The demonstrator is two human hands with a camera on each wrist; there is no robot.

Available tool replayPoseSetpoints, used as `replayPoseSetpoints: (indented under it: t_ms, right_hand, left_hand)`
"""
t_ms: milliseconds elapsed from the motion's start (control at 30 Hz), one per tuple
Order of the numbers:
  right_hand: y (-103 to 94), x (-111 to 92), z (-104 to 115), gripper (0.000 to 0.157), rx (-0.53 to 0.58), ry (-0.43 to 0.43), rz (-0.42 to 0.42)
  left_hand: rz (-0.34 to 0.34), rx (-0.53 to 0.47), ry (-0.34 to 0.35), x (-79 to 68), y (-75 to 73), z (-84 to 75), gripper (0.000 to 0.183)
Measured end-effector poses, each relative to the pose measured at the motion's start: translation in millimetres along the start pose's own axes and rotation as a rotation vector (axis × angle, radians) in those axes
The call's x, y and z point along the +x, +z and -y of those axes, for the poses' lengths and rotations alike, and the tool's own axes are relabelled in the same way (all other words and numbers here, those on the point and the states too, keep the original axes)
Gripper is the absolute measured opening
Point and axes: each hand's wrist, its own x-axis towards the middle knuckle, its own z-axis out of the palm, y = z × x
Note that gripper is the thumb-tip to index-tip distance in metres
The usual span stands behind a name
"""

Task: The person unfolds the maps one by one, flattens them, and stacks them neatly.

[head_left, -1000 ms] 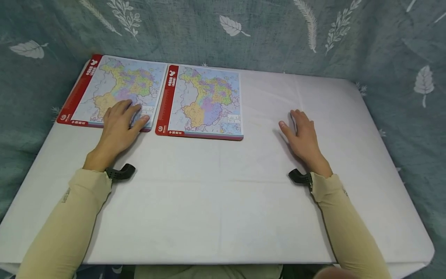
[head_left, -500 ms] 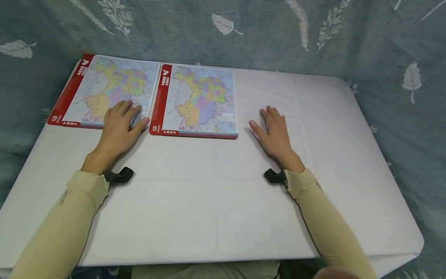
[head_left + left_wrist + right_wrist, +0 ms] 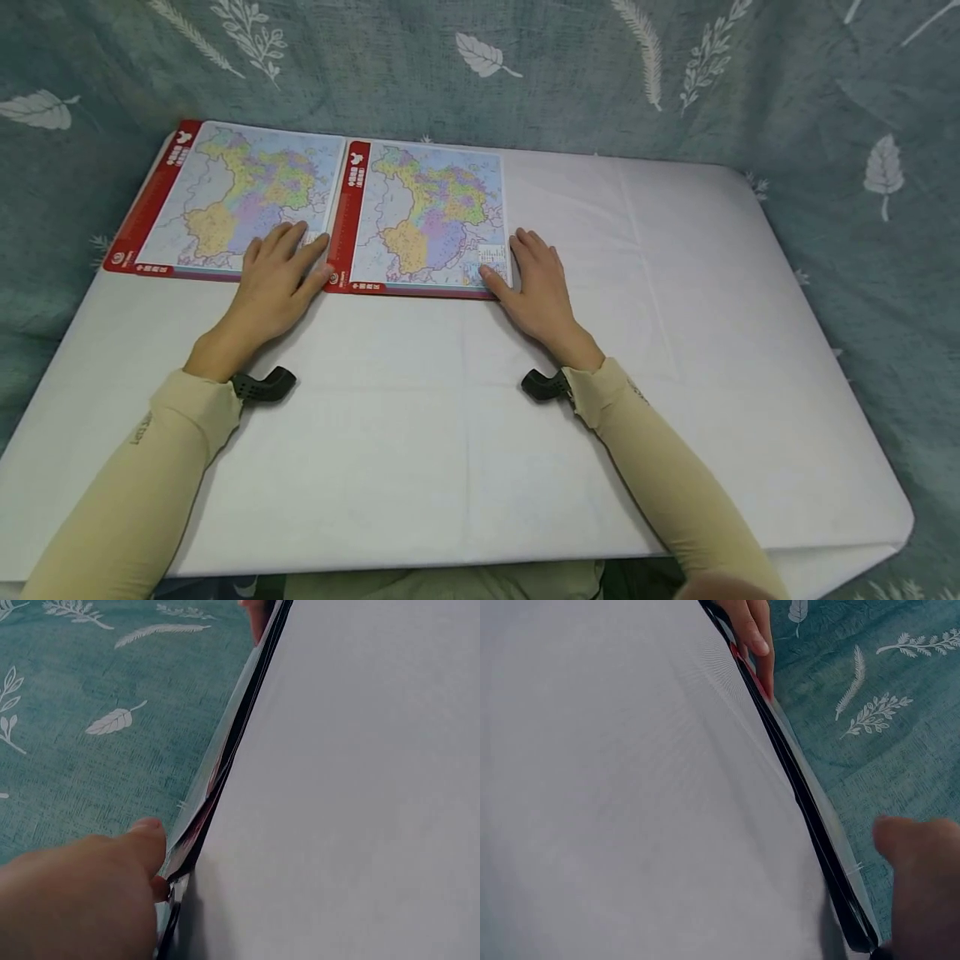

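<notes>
Two flat rectangular map boards with red borders lie side by side at the back left of the table: a left map board [image 3: 217, 187] and a right map board [image 3: 442, 212]. My left hand [image 3: 273, 279] lies across the near right corner of the left board, its thumb at the right board's near left corner. My right hand [image 3: 536, 287] is at the right board's right edge, thumb over the near corner and fingers along the side. In the wrist views, the left thumb [image 3: 146, 840] and right thumb [image 3: 896, 840] show beside the boards' dark near edges. Some fingertips are hidden.
A white cloth [image 3: 375, 467] covers the table. Behind it and at the sides hangs a green curtain [image 3: 555, 75] with white leaf prints. A black wrist-worn device [image 3: 264, 385] sits on the left wrist and another black device [image 3: 543, 386] on the right.
My right hand has moved left across the table to the right board's edge. My left hand has shifted slightly right, towards the seam between the boards. The boards show no clear movement.
</notes>
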Motion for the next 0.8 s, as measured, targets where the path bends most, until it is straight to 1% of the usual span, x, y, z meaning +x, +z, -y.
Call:
replayPoseSetpoints:
  t_ms: [133, 233, 467, 600, 700, 800]
  right_hand:
    - [0.6, 1, 2, 0.088, -0.003, -0.020, 0.024]
    - [0.0, 1, 3, 0.088, -0.013, -0.026, 0.030]
    - [-0.7, 1, 4, 0.087, -0.007, -0.053, 0.016]
    - [0.7, 1, 3, 0.087, 0.024, -0.069, -0.012]
    - [1.3, -1, 1, 0.088, 0.060, -0.077, -0.052]
    - [0.6, -4, -1, 0.088, 0.109, -0.096, -0.099]
  left_hand:
    - [-0.005, -0.013, 0.012, 1.0, 1.2, -3.2, 0.064]
    - [-0.033, -0.052, 0.014, 1.4, 3.2, -4.5, 0.064]
    - [-0.155, -0.244, 0.021, 2.9, 9.8, -7.5, 0.061]
    - [-0.227, -0.306, -0.002, 3.9, 12.3, -10.7, 0.060]
    - [-0.228, -0.310, -0.019, 4.0, 13.4, -12.6, 0.059]
    - [-0.194, -0.301, -0.033, 4.1, 14.4, -13.7, 0.058]
